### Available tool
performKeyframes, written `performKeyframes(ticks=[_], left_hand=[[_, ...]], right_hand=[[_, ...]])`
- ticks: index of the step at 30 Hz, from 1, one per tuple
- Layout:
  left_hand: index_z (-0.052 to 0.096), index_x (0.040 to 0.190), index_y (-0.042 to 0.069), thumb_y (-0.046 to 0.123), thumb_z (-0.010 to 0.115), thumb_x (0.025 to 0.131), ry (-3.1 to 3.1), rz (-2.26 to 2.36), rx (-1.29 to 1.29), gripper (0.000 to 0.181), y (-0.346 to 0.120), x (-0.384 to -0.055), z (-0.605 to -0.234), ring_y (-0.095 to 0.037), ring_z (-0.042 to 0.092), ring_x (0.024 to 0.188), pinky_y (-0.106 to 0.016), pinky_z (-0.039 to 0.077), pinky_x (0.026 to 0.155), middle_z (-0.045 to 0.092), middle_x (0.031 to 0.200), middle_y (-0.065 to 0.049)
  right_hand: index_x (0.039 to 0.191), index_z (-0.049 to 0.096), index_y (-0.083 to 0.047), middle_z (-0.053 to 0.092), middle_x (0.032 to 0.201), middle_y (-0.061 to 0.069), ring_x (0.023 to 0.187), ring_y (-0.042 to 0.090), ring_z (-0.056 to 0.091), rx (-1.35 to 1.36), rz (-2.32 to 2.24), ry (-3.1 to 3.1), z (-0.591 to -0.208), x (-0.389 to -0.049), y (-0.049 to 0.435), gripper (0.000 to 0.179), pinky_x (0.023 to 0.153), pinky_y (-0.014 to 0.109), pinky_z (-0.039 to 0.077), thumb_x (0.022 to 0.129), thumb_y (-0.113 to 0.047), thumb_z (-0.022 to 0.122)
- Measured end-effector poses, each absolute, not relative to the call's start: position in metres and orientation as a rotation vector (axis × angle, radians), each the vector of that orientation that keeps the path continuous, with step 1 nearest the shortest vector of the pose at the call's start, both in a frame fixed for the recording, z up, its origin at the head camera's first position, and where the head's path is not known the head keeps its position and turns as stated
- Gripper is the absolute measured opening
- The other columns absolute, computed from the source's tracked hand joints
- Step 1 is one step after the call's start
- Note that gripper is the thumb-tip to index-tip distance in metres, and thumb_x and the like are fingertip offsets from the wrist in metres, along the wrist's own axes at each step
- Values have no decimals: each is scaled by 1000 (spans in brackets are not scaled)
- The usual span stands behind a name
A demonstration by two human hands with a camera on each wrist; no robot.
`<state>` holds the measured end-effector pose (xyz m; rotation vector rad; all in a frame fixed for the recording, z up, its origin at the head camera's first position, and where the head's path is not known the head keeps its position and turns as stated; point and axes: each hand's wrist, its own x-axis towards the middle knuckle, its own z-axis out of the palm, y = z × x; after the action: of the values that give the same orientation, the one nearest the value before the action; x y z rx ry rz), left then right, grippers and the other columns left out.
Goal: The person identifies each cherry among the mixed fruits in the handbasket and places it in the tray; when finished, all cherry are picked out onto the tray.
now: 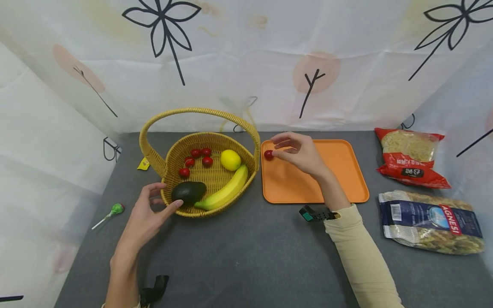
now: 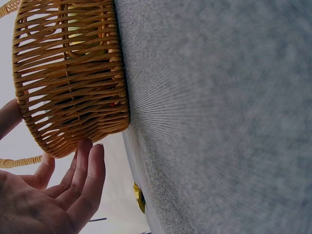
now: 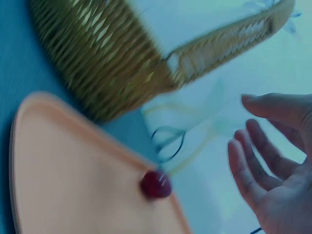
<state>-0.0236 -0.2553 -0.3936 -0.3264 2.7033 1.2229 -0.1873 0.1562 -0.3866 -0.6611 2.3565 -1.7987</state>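
A wicker basket with a tall arched handle holds several cherries, a lemon, a banana and an avocado. My left hand grips its near left side, thumb over the rim by the avocado and fingers against the outer wall. On the orange tray, one red cherry lies near the left edge. Just right of it my right hand hovers with loosely bent fingers. In the right wrist view that hand is apart from the cherry and holds nothing.
At the right lie a red pasta bag and a blue-labelled pasta bag. A green lollipop lies left of my left hand, with a small yellow packet behind it. Printed cloth stands behind the grey table.
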Motion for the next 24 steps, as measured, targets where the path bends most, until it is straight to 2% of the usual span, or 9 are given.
performKeyframes(ticks=[4,6,10,17,24], left_hand=[[33,162,7,54,76,100,2701,1226,-327,88,-255,-23,-393,-40,56,139,-37,55,92,44,163,-22],[32,162,8,54,75,100,2699,1227,-327,88,-255,-23,-393,-41,56,139,-40,56,94,44,163,-23],[32,162,8,54,75,101,2697,1234,-323,87,-254,-23,-392,-41,56,139,-47,56,97,45,162,-23],[33,161,8,53,74,101,2699,1243,-316,86,-254,-22,-392,-41,56,139,-52,55,100,46,160,-24],[32,162,8,54,74,101,2693,1243,-317,86,-254,-21,-392,-42,55,140,-54,55,101,44,162,-24]], right_hand=[[130,68,8,75,118,-3,110,19,72,-727,-2006,2219,-369,-170,151,35,96,26,62,95,8,74],[128,66,11,75,116,-1,107,17,73,-775,-2078,2140,-361,-162,147,35,95,28,63,94,11,74],[123,67,12,75,116,8,106,20,73,-882,-2129,2029,-348,-148,139,34,95,31,64,90,15,76],[121,67,13,75,114,3,105,16,74,-1057,-2054,1961,-336,-131,119,33,96,32,63,90,12,79],[124,69,8,72,121,25,108,20,76,-1114,-1886,1890,-338,-123,88,32,97,40,63,94,10,77]])
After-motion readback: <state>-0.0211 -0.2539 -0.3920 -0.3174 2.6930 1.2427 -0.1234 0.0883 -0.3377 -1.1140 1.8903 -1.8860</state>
